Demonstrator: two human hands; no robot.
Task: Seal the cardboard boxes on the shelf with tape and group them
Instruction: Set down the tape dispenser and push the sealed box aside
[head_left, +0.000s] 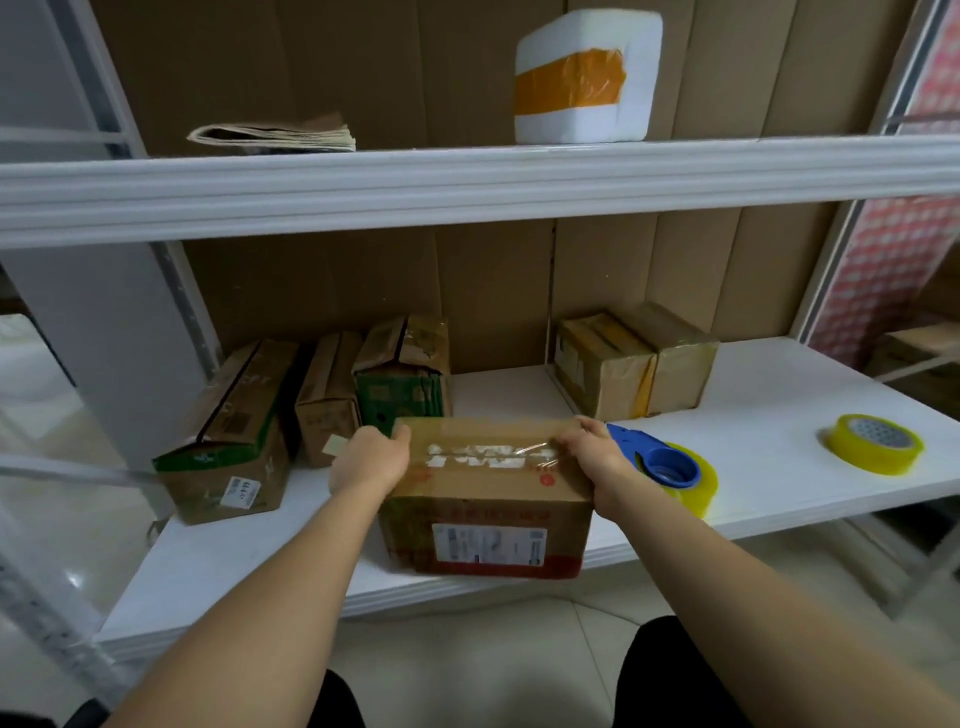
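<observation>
1. Head view, edges: my cardboard box (488, 499) sits at the front edge of the white shelf (779, 467), its labelled face flush with the lip or slightly over it.
2. Room to the left: three boxes (311, 405) stand in a row, the nearest, green-printed one just behind my box's rear left corner. Bare shelf lies between that row and the front edge.
3. Room to the right: a blue tape dispenser (660, 462) with a yellow roll lies just beside the box, nearly touching my right wrist. A loose yellow tape roll (875, 442) sits well apart, near the right end. A taped pair of boxes (634, 364) stands at the back.
4. Grip, left: my left hand (371, 460) holds the box's upper left edge, fingers curled over it.
5. Grip, right: my right hand (592, 457) holds the upper right edge, fingers curled on the glossy tape across the top.
6. Above: a white foam box (587, 78) and folded cardboard (275, 136) rest on the upper shelf.
</observation>
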